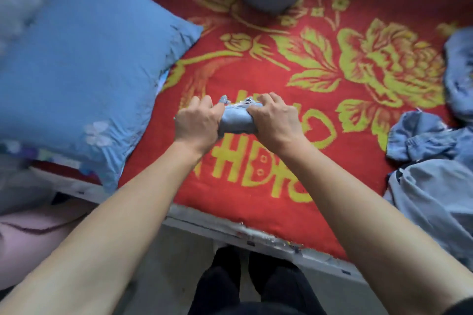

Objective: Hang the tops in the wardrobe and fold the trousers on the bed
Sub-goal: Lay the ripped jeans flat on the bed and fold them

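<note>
A small bundle of denim trousers (236, 120) is squeezed between the left hand (198, 123) and right hand (275, 120), fingers curled round it, on the red bed (256, 64).

One wide-angle view, worn on the person's head, looks steeply down and slightly forward over the near edge of the bed (256, 64). That edge slants across the lower frame, with floor and the person's dark-clad legs (250, 286) at bottom centre. Both forearms rise from the lower corners to mid-frame, where the left hand (197, 123) and right hand (275, 120) grip a folded blue garment (236, 120), close to the lens. A blue pillow (76, 64) fills the upper left.
</note>
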Demonstrator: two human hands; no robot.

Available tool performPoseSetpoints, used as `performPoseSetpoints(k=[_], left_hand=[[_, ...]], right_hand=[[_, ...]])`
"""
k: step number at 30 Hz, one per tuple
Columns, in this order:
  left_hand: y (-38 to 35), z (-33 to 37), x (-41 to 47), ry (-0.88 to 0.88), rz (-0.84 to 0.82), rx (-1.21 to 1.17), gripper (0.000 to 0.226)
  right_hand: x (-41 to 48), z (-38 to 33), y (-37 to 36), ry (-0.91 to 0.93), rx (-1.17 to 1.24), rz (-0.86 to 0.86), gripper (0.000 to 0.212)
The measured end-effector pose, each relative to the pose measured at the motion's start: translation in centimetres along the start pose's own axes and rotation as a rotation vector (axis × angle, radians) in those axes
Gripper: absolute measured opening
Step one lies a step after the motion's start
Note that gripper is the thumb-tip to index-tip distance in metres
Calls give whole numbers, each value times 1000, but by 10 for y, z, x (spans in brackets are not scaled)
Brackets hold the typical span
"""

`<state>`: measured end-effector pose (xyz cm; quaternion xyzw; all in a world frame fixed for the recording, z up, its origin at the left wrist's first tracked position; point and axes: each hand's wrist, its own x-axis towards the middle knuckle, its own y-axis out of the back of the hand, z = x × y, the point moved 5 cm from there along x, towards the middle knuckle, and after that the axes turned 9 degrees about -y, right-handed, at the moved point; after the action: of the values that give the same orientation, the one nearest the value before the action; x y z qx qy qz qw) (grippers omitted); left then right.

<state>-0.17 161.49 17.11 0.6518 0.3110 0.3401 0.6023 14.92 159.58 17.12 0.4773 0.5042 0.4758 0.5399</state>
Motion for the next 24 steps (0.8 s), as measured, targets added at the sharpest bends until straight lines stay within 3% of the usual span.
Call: performPoseSetpoints(k=[8,11,14,20,24], left_hand=[[193,-67,-75,217,306,213,28],[237,-71,-117,343,329,262,57],[262,-57,-172,471,330,280,70],[275,-21,-302,734,242,274,42],[301,-4,-398,900,219,307,44]], right_hand=[[-22,-86,188,234,51,308,31],[-47,-111,228,333,93,392,35],[-82,-131,243,448,149,399,40],[-168,-196,230,762,197,300,51],[-240,-252,240,931,239,261,50]])
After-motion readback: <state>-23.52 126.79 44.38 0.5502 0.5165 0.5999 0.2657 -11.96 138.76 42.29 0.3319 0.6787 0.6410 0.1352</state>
